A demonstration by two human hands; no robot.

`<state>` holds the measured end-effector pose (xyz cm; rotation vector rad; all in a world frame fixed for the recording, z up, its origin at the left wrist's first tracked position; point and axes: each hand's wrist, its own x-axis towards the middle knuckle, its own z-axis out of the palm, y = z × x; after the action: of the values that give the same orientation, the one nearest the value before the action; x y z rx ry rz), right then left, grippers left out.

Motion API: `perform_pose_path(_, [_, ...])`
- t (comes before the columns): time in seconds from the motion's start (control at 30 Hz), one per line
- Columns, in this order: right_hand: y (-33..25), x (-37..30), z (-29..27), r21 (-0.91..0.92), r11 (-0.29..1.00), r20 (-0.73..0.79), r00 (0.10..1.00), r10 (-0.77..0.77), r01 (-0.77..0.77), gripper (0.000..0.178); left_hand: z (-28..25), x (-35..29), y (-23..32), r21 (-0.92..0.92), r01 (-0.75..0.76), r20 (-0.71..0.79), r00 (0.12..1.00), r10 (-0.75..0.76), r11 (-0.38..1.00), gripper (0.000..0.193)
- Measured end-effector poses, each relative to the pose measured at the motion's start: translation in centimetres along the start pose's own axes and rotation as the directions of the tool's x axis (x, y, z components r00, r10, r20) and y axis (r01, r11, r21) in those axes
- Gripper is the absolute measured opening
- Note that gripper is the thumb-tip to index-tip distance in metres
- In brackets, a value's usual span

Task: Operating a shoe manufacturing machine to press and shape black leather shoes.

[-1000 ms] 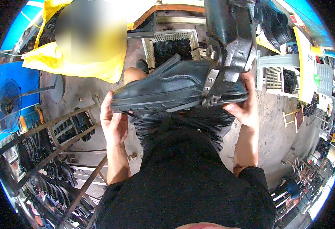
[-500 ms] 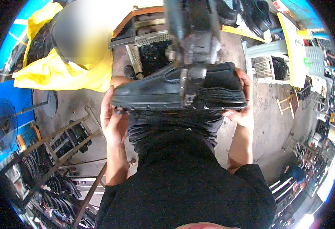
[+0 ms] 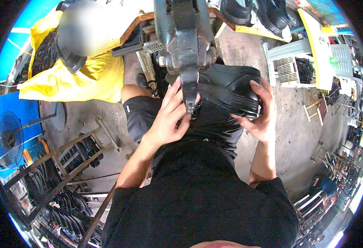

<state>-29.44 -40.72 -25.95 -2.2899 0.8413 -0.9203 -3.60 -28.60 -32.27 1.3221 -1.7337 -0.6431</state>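
Observation:
A black leather shoe [image 3: 233, 89] with a thick ridged sole lies crosswise in front of me, under the dark metal arm of a machine [image 3: 183, 45]. The arm's narrow tip comes down against the shoe's left part. My right hand [image 3: 264, 113] grips the rounded right end, thumb low on the sole side and fingers around the end. Close beside the machine's tip, my left hand [image 3: 171, 115] is curled at the shoe's left part, thumb below and fingers above. The tip and my fingers hide that end of the shoe.
Several black shoes [image 3: 236, 12] stand on the bench at the top right. At the upper left is a yellow bag [image 3: 94, 78] of dark items. Metal racks [image 3: 78, 155] stand at the left, with a fan [image 3: 10, 134] farther out. A crate [image 3: 287, 70] is at the right.
The shoe has been turned and shifted under the machine's arm. My left hand has moved right, from the shoe's far left end to beside the machine's tip. My right hand stays at the right end.

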Motion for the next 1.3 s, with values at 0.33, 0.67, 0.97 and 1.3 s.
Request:
perform_pose_path(0.33, [1.1,-1.7,2.2,0.675,0.708,0.020,0.965,0.262,-0.206,0.103,-5.3,-3.0,-1.1,-0.716,0.220,-0.285,0.774,-0.565,0.663,0.096])
perform_pose_path(0.67, [0.3,-0.3,3.9,0.709,0.694,0.042,0.989,0.142,-0.130,0.102,-7.7,-4.2,0.5,-0.625,0.137,-0.465,0.726,-0.507,0.769,0.089])
perform_pose_path(0.97, [0.0,0.6,4.7,0.620,0.772,0.147,0.987,0.057,-0.137,0.096,-8.9,-5.9,0.2,-0.519,0.157,-0.542,0.700,-0.465,0.840,0.087])
perform_pose_path(1.3, [-0.4,1.7,7.0,0.669,0.725,0.184,0.982,0.051,-0.163,0.096,-10.3,-7.3,0.3,-0.434,0.196,-0.596,0.669,-0.443,0.879,0.081])
